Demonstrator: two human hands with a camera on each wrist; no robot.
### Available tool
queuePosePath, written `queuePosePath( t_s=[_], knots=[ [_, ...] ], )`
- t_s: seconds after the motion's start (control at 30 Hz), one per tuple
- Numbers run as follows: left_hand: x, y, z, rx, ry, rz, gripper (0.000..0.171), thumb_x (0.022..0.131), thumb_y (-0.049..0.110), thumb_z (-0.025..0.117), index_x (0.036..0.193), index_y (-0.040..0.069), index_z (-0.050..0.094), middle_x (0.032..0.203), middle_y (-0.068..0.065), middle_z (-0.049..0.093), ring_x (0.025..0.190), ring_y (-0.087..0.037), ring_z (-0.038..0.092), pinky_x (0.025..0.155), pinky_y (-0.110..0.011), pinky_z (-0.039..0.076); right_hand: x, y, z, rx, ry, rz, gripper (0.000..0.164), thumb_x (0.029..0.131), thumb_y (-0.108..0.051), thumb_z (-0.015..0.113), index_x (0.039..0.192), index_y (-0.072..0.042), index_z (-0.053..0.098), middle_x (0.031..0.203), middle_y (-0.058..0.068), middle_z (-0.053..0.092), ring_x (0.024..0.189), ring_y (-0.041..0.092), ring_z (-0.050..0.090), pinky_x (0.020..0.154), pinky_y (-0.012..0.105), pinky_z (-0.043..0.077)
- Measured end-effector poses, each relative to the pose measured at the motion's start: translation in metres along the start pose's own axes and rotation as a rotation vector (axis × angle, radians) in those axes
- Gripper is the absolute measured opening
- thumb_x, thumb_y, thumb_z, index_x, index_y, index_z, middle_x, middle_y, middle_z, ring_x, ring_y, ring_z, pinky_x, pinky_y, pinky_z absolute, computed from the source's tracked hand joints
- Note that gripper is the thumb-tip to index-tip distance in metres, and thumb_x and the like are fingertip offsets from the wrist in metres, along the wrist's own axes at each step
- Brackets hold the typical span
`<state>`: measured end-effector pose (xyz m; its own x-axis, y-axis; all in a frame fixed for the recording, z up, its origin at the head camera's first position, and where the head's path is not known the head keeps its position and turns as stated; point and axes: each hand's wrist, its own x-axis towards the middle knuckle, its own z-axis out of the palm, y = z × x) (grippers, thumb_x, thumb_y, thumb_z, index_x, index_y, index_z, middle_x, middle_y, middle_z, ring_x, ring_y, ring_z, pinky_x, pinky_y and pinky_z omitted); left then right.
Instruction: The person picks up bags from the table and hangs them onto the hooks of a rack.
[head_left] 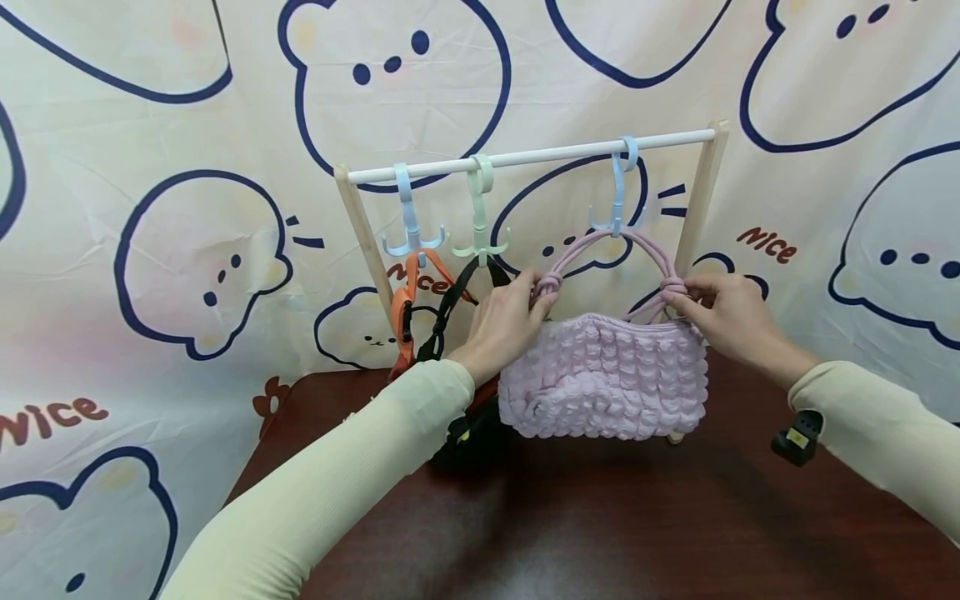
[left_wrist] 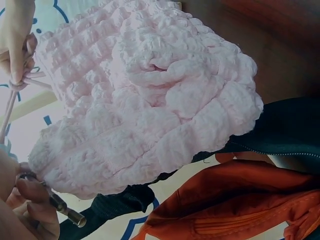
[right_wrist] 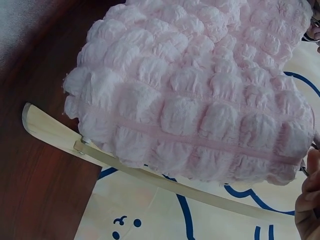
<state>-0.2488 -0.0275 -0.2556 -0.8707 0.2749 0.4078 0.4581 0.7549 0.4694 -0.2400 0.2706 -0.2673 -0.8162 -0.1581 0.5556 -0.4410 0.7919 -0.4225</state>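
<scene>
A pink puffy handbag (head_left: 603, 379) hangs by its looped handle (head_left: 600, 237) at the blue hook (head_left: 618, 196) on the right of the rack. My left hand (head_left: 504, 325) pinches the handle's left knot, and my right hand (head_left: 723, 315) pinches the right knot. In the left wrist view, the bag's bubbled fabric (left_wrist: 150, 100) fills the middle, with a small metal fitting (left_wrist: 75, 217) by the left fingers. The right wrist view shows the bag's side (right_wrist: 180, 115), with part of the right hand (right_wrist: 309, 200) at the edge.
A white rail (head_left: 540, 155) on wooden posts carries another blue hook (head_left: 409, 217) and a green hook (head_left: 478, 208). An orange strap (head_left: 405, 312) and a black strap (head_left: 450, 304) hang there. Below lie an orange bag (left_wrist: 215, 200) and a dark zippered bag (left_wrist: 290, 125). The tabletop (head_left: 600, 525) is dark brown.
</scene>
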Motion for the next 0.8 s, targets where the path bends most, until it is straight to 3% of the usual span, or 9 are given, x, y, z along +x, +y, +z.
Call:
queuePosePath(
  t_s=[0.5,0.8],
  knots=[
    [-0.005,-0.003,0.008,-0.018,-0.009,0.010,0.024,0.104,0.038,0.056,0.114,0.017,0.059,0.087,0.001,0.063,0.071,-0.016,0.054,0.060,-0.028,0.040,-0.002,0.002,0.004,-0.008,-0.002,-0.034,0.028,0.099,-0.025,0.067,0.108,-0.001,0.076,0.084,0.014,0.072,0.063,0.007,0.054,0.050,0.021,0.045],
    [-0.006,-0.003,0.014,-0.023,-0.018,0.008,0.027,0.103,0.037,0.057,0.121,0.017,0.060,0.088,0.001,0.065,0.070,-0.016,0.054,0.059,-0.027,0.040,-0.002,0.003,0.007,-0.004,-0.016,-0.029,0.028,0.098,-0.025,0.068,0.111,0.000,0.075,0.087,0.015,0.073,0.064,0.010,0.054,0.050,0.022,0.045]
  ],
)
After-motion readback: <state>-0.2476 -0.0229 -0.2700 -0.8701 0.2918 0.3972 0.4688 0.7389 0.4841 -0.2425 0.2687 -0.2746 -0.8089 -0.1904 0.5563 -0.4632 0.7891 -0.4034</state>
